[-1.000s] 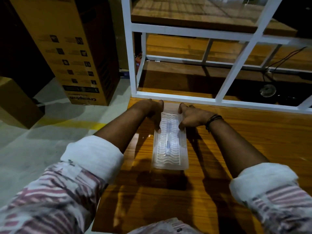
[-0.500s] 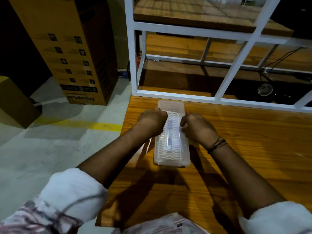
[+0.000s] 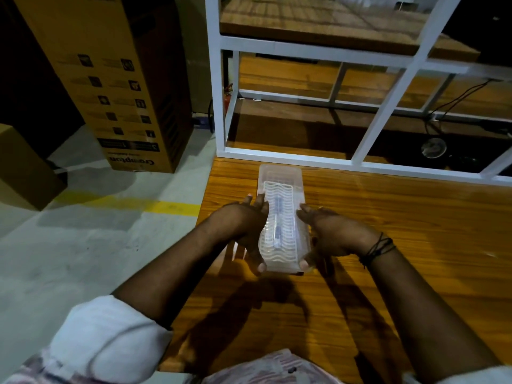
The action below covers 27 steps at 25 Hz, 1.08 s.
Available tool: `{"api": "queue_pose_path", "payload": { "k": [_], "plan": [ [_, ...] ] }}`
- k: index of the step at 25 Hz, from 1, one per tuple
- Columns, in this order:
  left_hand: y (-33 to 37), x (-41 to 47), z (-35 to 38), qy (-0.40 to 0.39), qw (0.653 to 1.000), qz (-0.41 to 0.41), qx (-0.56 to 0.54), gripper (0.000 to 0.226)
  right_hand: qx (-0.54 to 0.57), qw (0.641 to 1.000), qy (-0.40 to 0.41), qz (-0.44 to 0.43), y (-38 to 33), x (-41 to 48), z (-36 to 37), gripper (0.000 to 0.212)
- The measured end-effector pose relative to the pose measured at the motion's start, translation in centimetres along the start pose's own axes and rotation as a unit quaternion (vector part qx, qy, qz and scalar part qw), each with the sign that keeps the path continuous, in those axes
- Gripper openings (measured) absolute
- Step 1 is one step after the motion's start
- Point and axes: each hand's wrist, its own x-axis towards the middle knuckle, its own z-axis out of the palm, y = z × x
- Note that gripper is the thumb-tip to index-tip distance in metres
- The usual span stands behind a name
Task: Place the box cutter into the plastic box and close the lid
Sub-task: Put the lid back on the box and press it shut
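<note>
2 hands of mine, left hand (image 3: pixel 246 228) and right hand (image 3: pixel 329 235), clasp the long sides of the plastic box (image 3: pixel 281 217) on the wooden table (image 3: pixel 388 245), box cutter (image 3: pixel 278 223) inside.

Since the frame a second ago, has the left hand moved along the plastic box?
Yes. The left hand has slid toward the person along the plastic box, away from the white frame, and now grips its near end.

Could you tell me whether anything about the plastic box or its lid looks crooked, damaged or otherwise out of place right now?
Nothing stands out. The plastic box lies flat on the wooden table, its wavy-patterned lid on top, with the box cutter visible inside. The left hand and right hand flank its long sides.
</note>
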Motion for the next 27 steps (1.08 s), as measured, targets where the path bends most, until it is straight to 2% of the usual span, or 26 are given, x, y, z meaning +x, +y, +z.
{"api": "queue_pose_path", "payload": {
  "k": [4, 9, 15, 17, 20, 22, 27],
  "plan": [
    [0.2, -0.1, 0.1, 0.018, 1.000, 0.002, -0.011, 0.143, -0.029, 1.000, 0.001, 0.005, -0.5, 0.0, -0.4, 0.127],
    [1.3, -0.3, 0.0, 0.108, 0.994, 0.000, -0.026, 0.114, -0.069, 0.997, 0.030, 0.011, -2.0, 0.1, -0.4, 0.116],
    [2.3, -0.3, -1.2, 0.082, 0.996, -0.021, 0.016, 0.104, -0.069, 0.996, 0.044, 0.022, -2.1, 0.3, -0.2, 0.116],
    [2.1, -0.1, -1.4, 0.073, 0.997, -0.019, 0.025, 0.107, -0.060, 0.997, 0.049, 0.023, -2.0, 0.4, -0.1, 0.110],
    [1.7, 0.1, -1.2, 0.078, 0.996, -0.021, 0.030, 0.113, -0.042, 0.993, 0.104, 0.023, -1.7, 0.7, 0.1, 0.091],
    [1.5, 0.1, -1.1, 0.093, 0.995, -0.027, 0.032, 0.109, -0.028, 0.992, 0.118, 0.024, -1.7, 1.0, 0.0, 0.092],
    [0.7, 0.3, -1.6, 0.120, 0.993, -0.014, 0.007, 0.120, -0.044, 0.994, 0.097, 0.030, -1.7, 1.7, -0.7, 0.101]
  ]
}}
